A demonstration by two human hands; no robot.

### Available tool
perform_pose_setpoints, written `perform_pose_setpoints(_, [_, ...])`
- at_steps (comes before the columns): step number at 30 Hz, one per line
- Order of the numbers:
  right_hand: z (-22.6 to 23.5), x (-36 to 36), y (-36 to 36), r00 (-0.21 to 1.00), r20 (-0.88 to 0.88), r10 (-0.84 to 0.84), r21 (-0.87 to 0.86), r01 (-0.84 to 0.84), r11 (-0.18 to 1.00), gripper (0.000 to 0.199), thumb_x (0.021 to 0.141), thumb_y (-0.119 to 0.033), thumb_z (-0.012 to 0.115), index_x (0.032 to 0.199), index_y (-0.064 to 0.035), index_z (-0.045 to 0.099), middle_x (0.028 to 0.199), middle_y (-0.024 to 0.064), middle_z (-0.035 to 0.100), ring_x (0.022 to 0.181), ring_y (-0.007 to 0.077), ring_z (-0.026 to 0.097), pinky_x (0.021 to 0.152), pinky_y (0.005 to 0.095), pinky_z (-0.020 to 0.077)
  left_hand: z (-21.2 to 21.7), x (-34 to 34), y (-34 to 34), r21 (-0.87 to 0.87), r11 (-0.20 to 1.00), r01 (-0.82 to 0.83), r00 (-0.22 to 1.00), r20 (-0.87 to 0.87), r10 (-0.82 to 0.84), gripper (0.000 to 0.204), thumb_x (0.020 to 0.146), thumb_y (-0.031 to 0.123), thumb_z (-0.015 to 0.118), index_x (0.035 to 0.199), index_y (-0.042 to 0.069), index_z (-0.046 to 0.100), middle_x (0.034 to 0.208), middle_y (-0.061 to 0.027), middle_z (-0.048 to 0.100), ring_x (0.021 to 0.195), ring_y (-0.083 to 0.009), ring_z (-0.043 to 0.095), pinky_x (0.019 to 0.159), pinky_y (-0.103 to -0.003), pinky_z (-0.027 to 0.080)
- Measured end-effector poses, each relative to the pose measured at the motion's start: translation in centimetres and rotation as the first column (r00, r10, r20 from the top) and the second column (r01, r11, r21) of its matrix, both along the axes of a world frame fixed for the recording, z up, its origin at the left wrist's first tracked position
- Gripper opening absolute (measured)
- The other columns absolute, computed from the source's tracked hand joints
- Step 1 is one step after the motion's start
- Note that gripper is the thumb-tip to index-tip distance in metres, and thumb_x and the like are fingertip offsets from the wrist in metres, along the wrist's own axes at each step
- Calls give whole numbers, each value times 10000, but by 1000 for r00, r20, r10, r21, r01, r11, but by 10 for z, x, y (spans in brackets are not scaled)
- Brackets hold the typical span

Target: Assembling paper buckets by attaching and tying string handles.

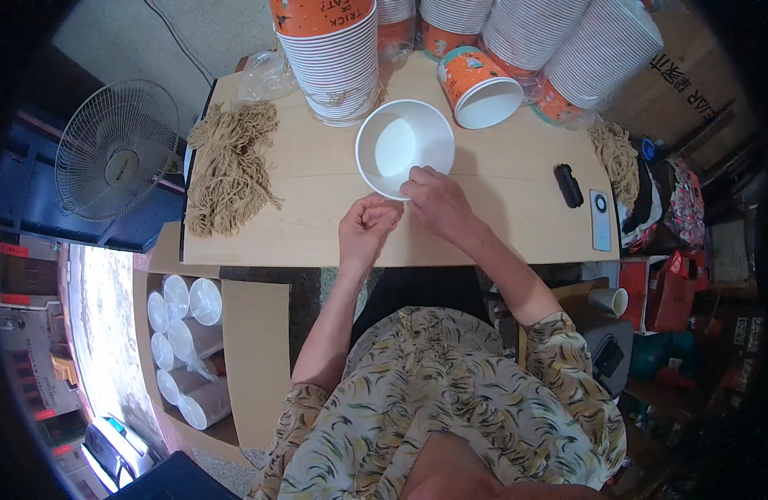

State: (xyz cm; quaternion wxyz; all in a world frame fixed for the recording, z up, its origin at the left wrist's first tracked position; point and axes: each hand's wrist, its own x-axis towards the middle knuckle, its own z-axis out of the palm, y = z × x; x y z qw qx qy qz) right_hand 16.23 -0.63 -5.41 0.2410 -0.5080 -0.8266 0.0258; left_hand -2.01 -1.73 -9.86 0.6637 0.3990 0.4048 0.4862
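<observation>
A white-lined paper bucket (376, 150) is tilted over the near middle of the table, its mouth facing up toward me. My right hand (438, 204) is closed at the bucket's near rim, with the thumb and fingers pinched there. Just left of it, my left hand (369, 229) has its fingers curled together close to the bucket's near side; whatever is between them is too small or hidden to make out. The bucket's outer wall faces away from view. On the left of the table lies a heap of tan cords (230, 167).
A tall stack of orange-printed buckets (334, 75) stands behind, with more stacks (534, 33) at the back right. One bucket (480, 92) lies on its side. A black object (569, 186) and a phone-like slab (600, 221) sit rightward. An open carton (255, 358) holds wrapped buckets.
</observation>
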Motion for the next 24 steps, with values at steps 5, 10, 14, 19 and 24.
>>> perform_pose_setpoints(5, [5, 4, 3, 1000, -5, 5, 37, -5, 999, 77, 716, -29, 667, 744, -36, 596, 887, 123, 573, 907, 300, 618, 765, 424, 540, 21, 8, 4, 322, 947, -15, 908, -392, 148, 262, 901, 44, 730, 1128, -39, 629, 894, -83, 737, 784, -104, 684, 699, -246, 553])
perform_pose_setpoints(10, [11, 5, 2, 1000, -7, 25, 25, -25, 999, 58, 746, -26, 638, 709, -39, 596, 881, 121, 578, 889, 299, 625, 747, 424, 545, 31, 3, 9, 478, 875, 85, 716, -640, 280, 144, 922, 66, 712, 1013, -41, 684, 841, -78, 745, 764, -99, 692, 687, -255, 556])
perform_pose_setpoints(14, [22, 6, 5, 1000, -2, 24, 5, -24, 1000, 38, 765, -27, 627, 733, -39, 609, 899, 119, 577, 898, 299, 628, 745, 422, 550, 22, 2, 8, 436, 897, 71, 780, -585, 223, 116, 921, 78, 711, 959, -31, 703, 779, -78, 730, 718, -97, 689, 662, -256, 548])
perform_pose_setpoints(19, [22, 6, 6, 973, -169, -158, 10, 162, 987, 262, 744, -7, 677, 1000, -40, 633, 945, 106, 580, 931, 315, 630, 752, 431, 529, 33, 4, -7, 399, 912, 95, 856, -501, 130, 93, 886, 63, 738, 894, -20, 698, 685, -75, 667, 588, -96, 606, 570, -250, 495])
perform_pose_setpoints(24, [26, 9, -10, 908, -270, -319, -112, 300, 947, 272, 795, -45, 676, 1063, -32, 627, 881, 103, 603, 808, 308, 646, 700, 416, 527, 59, 4, -16, 590, 800, 108, 791, -538, 290, 90, 847, 44, 766, 928, 21, 736, 917, -84, 641, 717, -131, 607, 565, -240, 475])
